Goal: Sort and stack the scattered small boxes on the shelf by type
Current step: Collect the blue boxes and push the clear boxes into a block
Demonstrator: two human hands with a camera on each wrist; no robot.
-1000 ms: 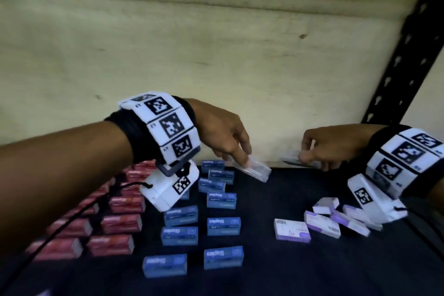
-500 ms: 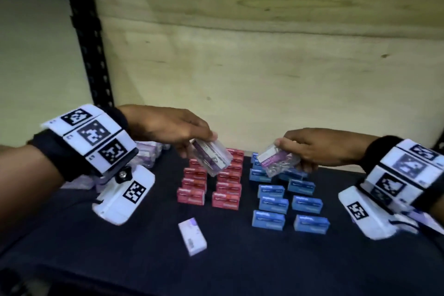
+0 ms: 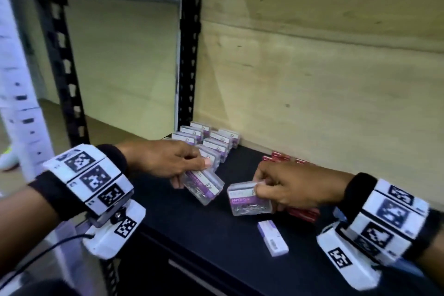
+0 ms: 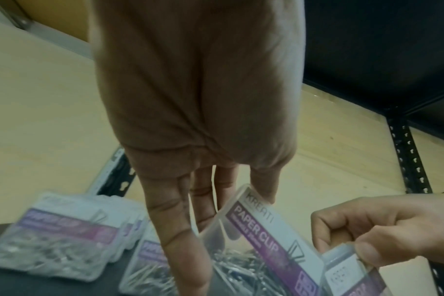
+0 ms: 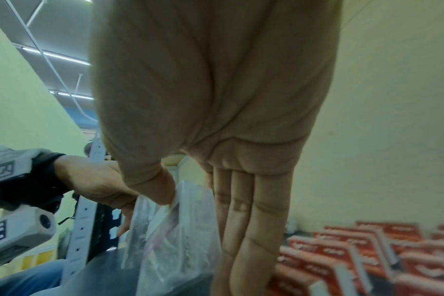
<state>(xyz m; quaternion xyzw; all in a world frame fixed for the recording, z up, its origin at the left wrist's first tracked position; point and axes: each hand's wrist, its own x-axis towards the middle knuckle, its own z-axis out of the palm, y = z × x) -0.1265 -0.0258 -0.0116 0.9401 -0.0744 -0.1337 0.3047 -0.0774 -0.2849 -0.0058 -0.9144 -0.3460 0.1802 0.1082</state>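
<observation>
The left hand (image 3: 165, 161) pinches a clear paper clip box (image 3: 204, 186) between thumb and fingers, tilted, just above the black shelf (image 3: 187, 228). The right hand (image 3: 290, 187) clamps a second paper clip box (image 3: 249, 202) the same way, at about 3 o'clock from the first and close beside it. Neither grip is loose.

At 12 o'clock from the left hand, the sorted rows of paper clip boxes (image 3: 211, 142) sit against the back wall — both held boxes probably belong there. To do it well, level each box before lowering, square it onto a matching one, and release only once it sits flat; the clear plastic looks slippery.

The left wrist view shows the "PAPER CLIP" label (image 4: 261, 228) and loose clips inside, which the head view blurs. The right wrist view shows red boxes (image 5: 368, 250) standing in rows at 4 o'clock — mostly hidden behind the right hand from the head. Only the head view shows a stray white box (image 3: 272, 238) lying alone near the shelf's front edge.
</observation>
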